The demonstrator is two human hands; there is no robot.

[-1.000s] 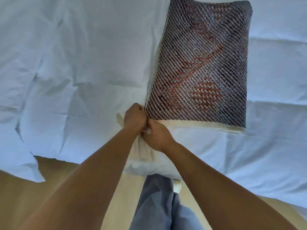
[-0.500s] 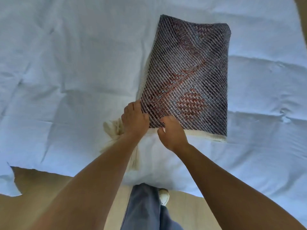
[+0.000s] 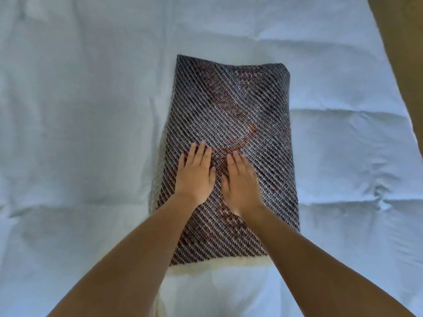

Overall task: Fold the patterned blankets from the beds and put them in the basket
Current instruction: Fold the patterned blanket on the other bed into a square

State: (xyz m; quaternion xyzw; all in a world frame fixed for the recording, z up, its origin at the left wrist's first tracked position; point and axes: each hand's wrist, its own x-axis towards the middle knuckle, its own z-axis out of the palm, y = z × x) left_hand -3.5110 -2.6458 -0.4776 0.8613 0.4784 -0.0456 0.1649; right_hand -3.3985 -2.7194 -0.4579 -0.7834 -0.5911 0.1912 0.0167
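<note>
A patterned blanket (image 3: 240, 106), dark with diagonal pale stripes and a reddish motif, lies folded into a tall rectangle on the white bed. A cream fringe shows along its near edge. My left hand (image 3: 195, 173) rests flat on the blanket's lower middle, fingers straight and together. My right hand (image 3: 240, 181) lies flat right beside it, fingers straight too. Both palms press the fabric. No basket is in view.
The white duvet (image 3: 80, 122) covers nearly the whole view, creased in wide folds. A strip of brown floor (image 3: 402, 42) shows past the bed's far right edge.
Both hands let go of the blanket's near left corner and moved up onto its middle, now lying flat. The fringe that hung out at the left is tucked away. The view moved closer over the bed.
</note>
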